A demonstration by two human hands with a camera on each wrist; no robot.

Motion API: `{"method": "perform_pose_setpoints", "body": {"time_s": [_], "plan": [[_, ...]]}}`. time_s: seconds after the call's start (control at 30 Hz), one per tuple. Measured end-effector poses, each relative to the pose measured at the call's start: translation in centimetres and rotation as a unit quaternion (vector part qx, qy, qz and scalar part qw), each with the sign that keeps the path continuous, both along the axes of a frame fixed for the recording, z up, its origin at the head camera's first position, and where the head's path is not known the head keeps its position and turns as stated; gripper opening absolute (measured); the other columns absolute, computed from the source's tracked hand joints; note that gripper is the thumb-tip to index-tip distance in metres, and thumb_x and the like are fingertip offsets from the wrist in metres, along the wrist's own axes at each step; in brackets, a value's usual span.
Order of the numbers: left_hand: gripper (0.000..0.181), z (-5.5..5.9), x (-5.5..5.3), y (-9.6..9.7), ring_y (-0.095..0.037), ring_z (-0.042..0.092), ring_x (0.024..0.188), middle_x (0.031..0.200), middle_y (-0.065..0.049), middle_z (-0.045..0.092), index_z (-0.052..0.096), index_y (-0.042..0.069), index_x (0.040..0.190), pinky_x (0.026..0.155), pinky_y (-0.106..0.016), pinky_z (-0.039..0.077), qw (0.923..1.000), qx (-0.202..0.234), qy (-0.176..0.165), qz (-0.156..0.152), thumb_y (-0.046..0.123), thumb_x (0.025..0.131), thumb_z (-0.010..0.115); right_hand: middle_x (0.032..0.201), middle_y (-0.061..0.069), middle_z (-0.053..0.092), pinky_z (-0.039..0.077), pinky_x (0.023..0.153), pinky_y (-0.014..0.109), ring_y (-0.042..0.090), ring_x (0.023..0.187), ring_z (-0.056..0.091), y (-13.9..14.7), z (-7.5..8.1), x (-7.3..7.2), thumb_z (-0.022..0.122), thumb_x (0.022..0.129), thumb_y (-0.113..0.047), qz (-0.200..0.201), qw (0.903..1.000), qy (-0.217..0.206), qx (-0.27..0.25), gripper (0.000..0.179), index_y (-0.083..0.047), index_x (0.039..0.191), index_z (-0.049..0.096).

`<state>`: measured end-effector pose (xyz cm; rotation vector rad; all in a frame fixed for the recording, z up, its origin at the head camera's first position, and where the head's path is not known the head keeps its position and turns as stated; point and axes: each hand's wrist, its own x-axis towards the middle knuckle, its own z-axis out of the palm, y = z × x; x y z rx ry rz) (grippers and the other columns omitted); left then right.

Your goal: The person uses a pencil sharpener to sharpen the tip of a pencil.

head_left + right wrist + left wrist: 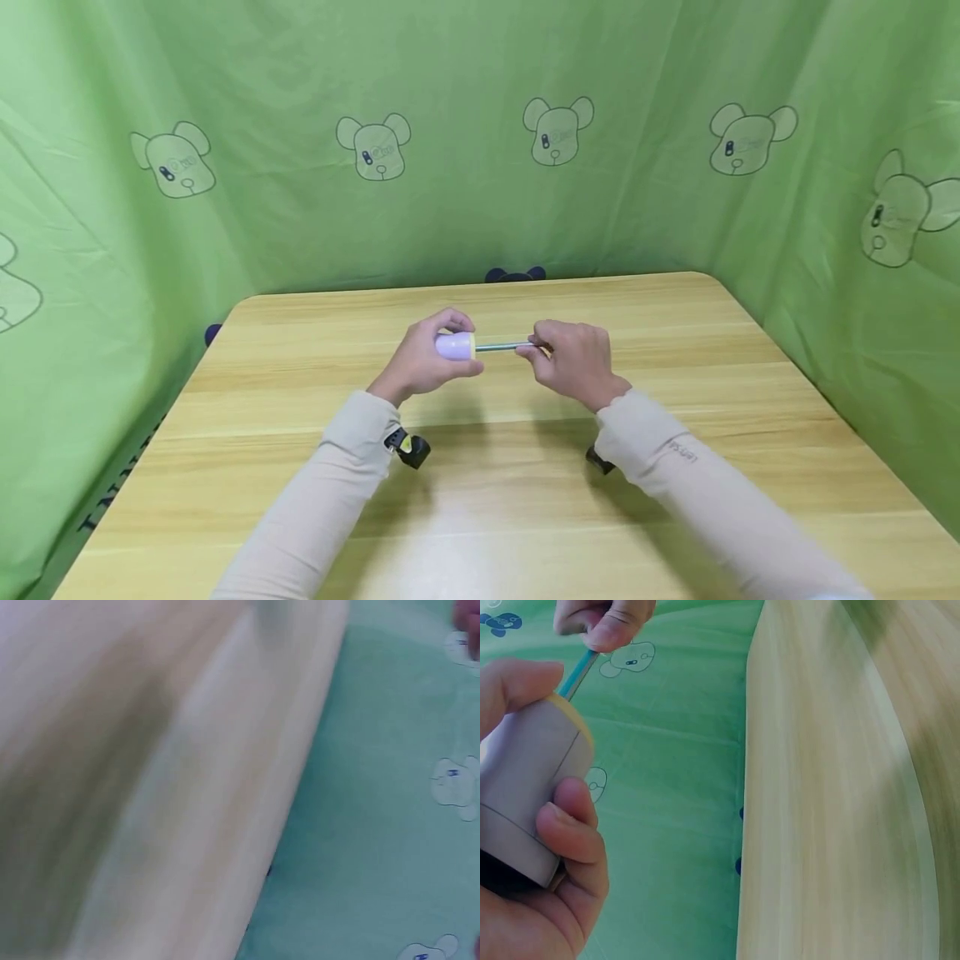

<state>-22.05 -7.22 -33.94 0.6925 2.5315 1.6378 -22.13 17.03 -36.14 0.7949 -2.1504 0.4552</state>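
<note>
My left hand (427, 354) grips a lavender pencil sharpener (453, 346), a rounded cylinder with a yellow rim. In the left wrist view, thumb and fingers wrap the sharpener (529, 761) from both sides, and its base looks dark. A teal pencil (498, 347) enters the yellow-rimmed end, so its tip is hidden. The pencil's other end is pinched between thumb and fingers of my right hand (576, 358). Both hands are held over the table, with sharpener and pencil nearly level between them. Only slivers of fingers (469, 626) show at the right wrist view's edge.
A wood-grain table (495, 517) with rounded far corners lies under the arms. Green curtains (465, 217) printed with bear heads hang close around its back and sides. Black wrist cameras (408, 447) sit at both cuffs.
</note>
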Motion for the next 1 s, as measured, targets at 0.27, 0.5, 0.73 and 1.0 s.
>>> {"method": "perform_pose_setpoints", "body": {"time_s": [0.27,0.5,0.73,1.0], "plan": [[0.045,-0.2,-0.1,0.3,-0.026,0.059,0.084,0.104,-0.008,0.061,0.061,0.011,0.108,0.065,-0.034,0.055,0.9998,-0.006,0.014,-0.009,0.01,0.069,0.084,0.055,-0.004,0.038,0.029,0.048,0.027,0.012,0.051,0.033,0.0,4.6,0.3,0.066,0.091,-0.027,-0.002,0.8709,-0.491,-0.024,0.041,-0.015,0.061,0.042],[0.045,-0.1,-0.1,0.4,-0.025,0.058,0.085,0.103,-0.007,0.061,0.061,0.012,0.109,0.066,-0.034,0.054,0.9999,-0.007,0.005,-0.007,0.013,0.07,0.085,0.066,-0.001,0.052,0.038,0.053,0.03,0.016,0.06,0.045,0.3,5.3,0.5,0.066,0.092,-0.031,-0.021,0.8632,-0.504,-0.016,0.031,-0.011,0.071,0.059],[0.049,0.7,-0.3,-0.2,-0.025,0.057,0.09,0.111,-0.008,0.059,0.061,0.011,0.112,0.071,-0.035,0.052,0.9997,0.017,0.009,0.018,0.015,0.07,0.085,0.094,0.0,0.069,0.045,0.06,0.038,0.02,0.077,0.063,-0.6,3.7,1.1,0.077,0.081,-0.039,-0.06,0.9809,-0.184,0.016,0.03,-0.015,0.099,0.072],[0.051,1.1,-0.1,0.0,-0.026,0.056,0.09,0.112,-0.01,0.056,0.06,0.01,0.116,0.067,-0.034,0.054,0.9983,0.055,-0.012,0.012,0.014,0.071,0.085,0.078,0.008,0.07,0.033,0.076,0.054,0.028,0.064,0.061,-0.7,0.6,-0.5,0.077,0.08,-0.035,-0.026,0.973,0.217,-0.074,0.03,-0.006,0.083,0.072]]}}
